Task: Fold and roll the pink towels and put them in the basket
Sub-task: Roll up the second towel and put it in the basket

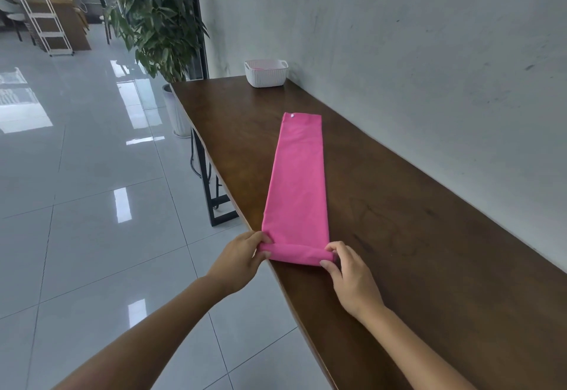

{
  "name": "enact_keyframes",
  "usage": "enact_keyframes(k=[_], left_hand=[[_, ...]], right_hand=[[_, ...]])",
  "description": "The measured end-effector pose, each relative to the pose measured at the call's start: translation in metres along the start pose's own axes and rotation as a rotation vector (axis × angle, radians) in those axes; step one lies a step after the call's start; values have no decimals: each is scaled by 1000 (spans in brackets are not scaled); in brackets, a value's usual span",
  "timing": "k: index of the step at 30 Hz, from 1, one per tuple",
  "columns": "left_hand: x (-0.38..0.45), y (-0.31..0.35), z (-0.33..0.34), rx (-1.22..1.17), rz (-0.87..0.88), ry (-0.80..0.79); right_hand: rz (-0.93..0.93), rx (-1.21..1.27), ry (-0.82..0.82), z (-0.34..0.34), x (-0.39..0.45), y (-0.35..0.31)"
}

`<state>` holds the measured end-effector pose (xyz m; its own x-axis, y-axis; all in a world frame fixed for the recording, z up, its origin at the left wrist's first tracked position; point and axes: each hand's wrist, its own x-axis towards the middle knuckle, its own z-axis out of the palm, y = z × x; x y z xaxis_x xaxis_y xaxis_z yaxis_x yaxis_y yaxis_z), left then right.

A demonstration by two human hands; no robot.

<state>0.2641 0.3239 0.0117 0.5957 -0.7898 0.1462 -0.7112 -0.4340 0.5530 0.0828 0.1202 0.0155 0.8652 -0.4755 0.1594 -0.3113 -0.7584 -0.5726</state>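
Towel: a pink towel (297,181), folded into a long narrow strip, is lying flat on the tabletop (399,205), running away from the person, with its near end rolled into a short tube at the tabletop's near edge.
Snap: a small white snap (291,116) is showing at the strip's far left corner.
Left hand: the left hand (242,259) is pinching the roll's left end, its grip clamped on the towel.
Right hand: the right hand (349,273) is pinching the roll's right end, its grip clamped likewise.
Basket: a white basket (266,73) is standing at the tabletop's far end, beside the wall (429,52), well apart from the towel; something pink is showing inside.
Surroundings: a potted plant (153,21) is standing on the floor beyond the tabletop's far corner.
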Motion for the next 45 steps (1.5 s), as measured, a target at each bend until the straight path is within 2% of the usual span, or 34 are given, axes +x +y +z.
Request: enact_keyframes(k=[4,9,15,20,22,25,28,32,39,45], left_hand=[[-6,1,-6,-94,-89,-78],[-3,9,-6,-184,-142,61],[-6,13,6,94,54,180],[-7,-1,12,264,122,106],[-2,1,11,256,118,107],[4,4,9,258,139,97],[10,2,6,256,157,66],[15,4,1,212,124,-18],[12,10,-8,-50,-105,-290],[4,18,-2,-559,-424,-234]], right_hand=[[59,69,-71,-4,-11,-2],[168,45,-154,-7,1,-9],[323,63,-219,-12,24,-17],[376,6,-150,-14,36,-22],[274,-164,14,-12,34,-20],[-102,-334,275,-1,24,-9],[-260,-327,251,5,12,1],[-200,-302,114,5,1,11],[-66,-30,-58,-11,-4,10],[71,108,-187,-15,1,12]])
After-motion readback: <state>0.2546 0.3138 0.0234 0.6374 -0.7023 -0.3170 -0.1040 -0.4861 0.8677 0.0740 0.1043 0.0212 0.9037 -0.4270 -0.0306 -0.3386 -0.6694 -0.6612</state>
